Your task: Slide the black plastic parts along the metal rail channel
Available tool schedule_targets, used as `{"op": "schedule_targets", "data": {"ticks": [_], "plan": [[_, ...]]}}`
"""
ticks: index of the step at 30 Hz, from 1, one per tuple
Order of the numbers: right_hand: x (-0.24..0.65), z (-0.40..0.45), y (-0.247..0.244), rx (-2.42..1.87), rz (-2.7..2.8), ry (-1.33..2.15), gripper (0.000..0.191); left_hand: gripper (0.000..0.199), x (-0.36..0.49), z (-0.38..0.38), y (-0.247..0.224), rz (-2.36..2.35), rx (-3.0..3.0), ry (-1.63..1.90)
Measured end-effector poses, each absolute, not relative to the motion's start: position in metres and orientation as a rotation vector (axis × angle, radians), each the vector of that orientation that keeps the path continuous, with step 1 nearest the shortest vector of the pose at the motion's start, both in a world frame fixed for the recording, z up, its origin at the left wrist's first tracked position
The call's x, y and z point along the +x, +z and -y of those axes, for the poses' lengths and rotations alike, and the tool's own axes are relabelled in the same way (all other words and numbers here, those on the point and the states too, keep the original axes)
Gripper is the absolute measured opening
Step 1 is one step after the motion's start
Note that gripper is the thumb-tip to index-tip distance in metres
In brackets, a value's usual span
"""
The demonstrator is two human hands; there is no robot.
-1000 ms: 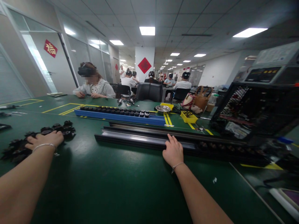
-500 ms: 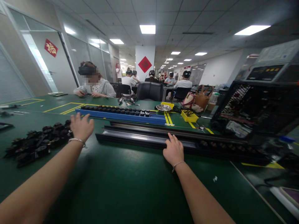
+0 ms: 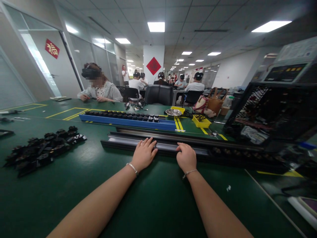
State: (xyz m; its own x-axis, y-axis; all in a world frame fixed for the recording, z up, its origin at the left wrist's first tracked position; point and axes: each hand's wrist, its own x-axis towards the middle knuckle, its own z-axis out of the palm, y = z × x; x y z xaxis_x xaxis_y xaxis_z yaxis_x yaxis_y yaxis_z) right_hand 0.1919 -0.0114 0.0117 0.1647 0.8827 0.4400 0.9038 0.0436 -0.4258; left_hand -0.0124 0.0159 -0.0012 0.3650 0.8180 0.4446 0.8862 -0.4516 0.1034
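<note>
A long black channel (image 3: 123,140) with a shiny grey inner face lies across the table in front of me. My left hand (image 3: 144,152) rests over its near side, fingers stretched out and apart; a small dark bit by the fingertips is too hidden to name. To the right, my right hand (image 3: 187,157) has its fingers curled over the channel's near edge, with the thumb side facing left. Several small dark parts sit in the right end of the channel (image 3: 237,155). A heap of small black parts (image 3: 44,150) lies at the left.
Behind the channel stands a blue channel (image 3: 128,123) filled with black parts. A metal bowl (image 3: 173,113) and a yellow bin (image 3: 201,121) are farther back. An open computer case (image 3: 267,112) stands at the right. Another person (image 3: 99,89) sits across the table.
My left hand has moved right, from beside the heap of black parts to the channel. My right hand stays at the channel, its fingers now more curled.
</note>
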Motion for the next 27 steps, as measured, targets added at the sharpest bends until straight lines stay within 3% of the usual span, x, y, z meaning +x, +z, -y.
{"op": "schedule_targets", "data": {"ticks": [10, 16, 27], "plan": [[0.237, 0.010, 0.011, -1.877, 1.111, -0.494, 0.037, 0.042, -0.019, -0.012, 0.000, 1.484, -2.476, -0.611], [0.270, 0.005, -0.001, -1.900, 1.011, -0.405, 0.025, 0.037, -0.022, -0.011, 0.000, 1.449, -2.483, -0.618], [0.265, 0.005, 0.000, -1.850, 1.073, -0.386, 0.022, 0.036, -0.022, -0.012, 0.000, 1.452, -2.494, -0.623]]}}
